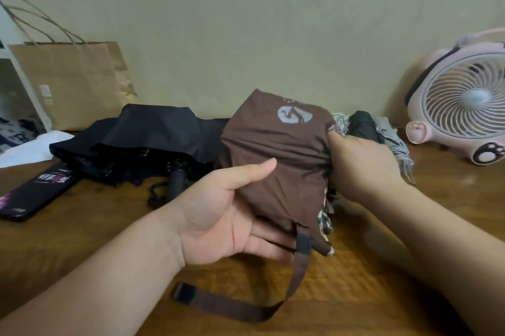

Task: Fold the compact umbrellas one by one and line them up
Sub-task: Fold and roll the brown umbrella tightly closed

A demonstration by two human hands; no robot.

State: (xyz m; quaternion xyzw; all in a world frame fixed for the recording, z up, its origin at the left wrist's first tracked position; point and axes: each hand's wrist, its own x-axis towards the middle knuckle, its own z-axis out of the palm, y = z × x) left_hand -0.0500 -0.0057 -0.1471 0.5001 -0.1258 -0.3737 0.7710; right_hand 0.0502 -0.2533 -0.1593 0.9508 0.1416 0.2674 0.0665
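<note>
A brown compact umbrella [284,149] with a pale round logo is held above the wooden table [82,226]. My left hand [226,212] grips its lower part, thumb across the cloth and fingers underneath. My right hand [360,163] grips the cloth on its right side. Its brown closing strap [273,305] hangs down and trails onto the table. A black umbrella [142,138], loosely collapsed, lies behind at the left with its handle [177,179] toward me. Folded dark and grey-striped umbrellas [366,128] lie behind my right hand.
A brown paper bag [73,84] leans on the wall at the back left. A black printed sleeve [35,193] lies at the left edge, with white paper [30,149] behind it. A pink desk fan [461,106] stands at the back right.
</note>
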